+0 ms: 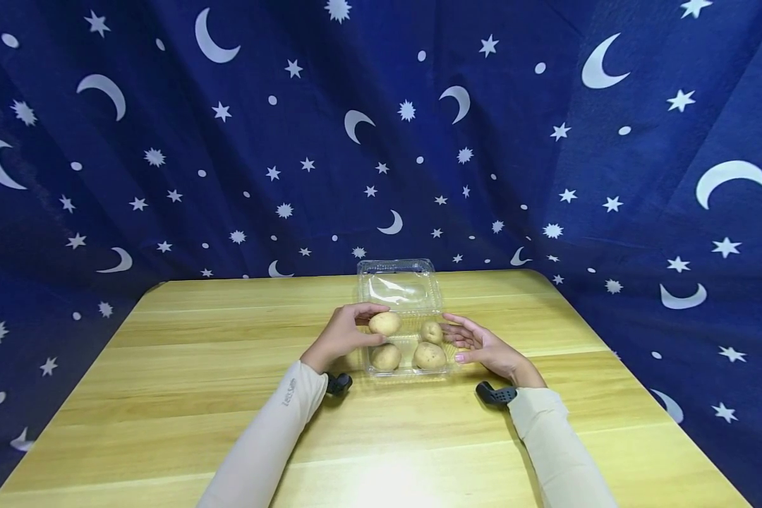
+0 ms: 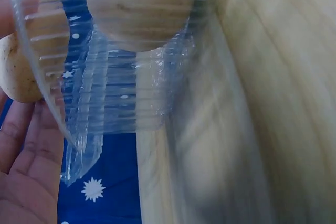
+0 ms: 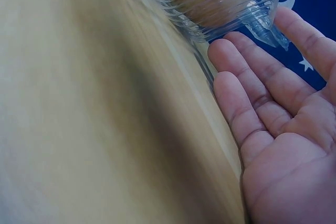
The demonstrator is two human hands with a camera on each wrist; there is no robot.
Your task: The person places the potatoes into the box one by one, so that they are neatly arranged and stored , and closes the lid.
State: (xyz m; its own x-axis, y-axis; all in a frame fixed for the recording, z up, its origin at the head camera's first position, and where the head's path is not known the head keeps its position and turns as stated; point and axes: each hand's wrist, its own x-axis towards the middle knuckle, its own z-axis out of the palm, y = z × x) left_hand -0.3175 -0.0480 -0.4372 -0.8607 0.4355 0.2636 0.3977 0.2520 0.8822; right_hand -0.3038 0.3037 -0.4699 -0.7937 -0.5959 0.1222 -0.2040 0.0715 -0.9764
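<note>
A clear plastic clamshell box [image 1: 401, 369] sits toward the back of the table with its lid [image 1: 396, 288] tipped back. Between the thumb and fingers of my left hand [image 1: 346, 333] is a potato [image 1: 384, 323], gripped at the box's back left; the left wrist view shows this potato [image 2: 47, 40] beyond the ribbed plastic wall. Two potatoes lie along the front of the box, one at left [image 1: 385, 358] and one at right [image 1: 430, 356]. A smaller potato [image 1: 431, 332] is at the back right. My right hand [image 1: 487, 351] rests beside the box's right wall, fingers extended and palm empty.
The light wooden table [image 1: 228, 395] stretches out on both sides of the box. Behind it hangs a dark blue curtain [image 1: 317, 233] with white moons and stars. Black wrist devices, one on the left [image 1: 339, 384] and one on the right [image 1: 495, 394], sit below the hands.
</note>
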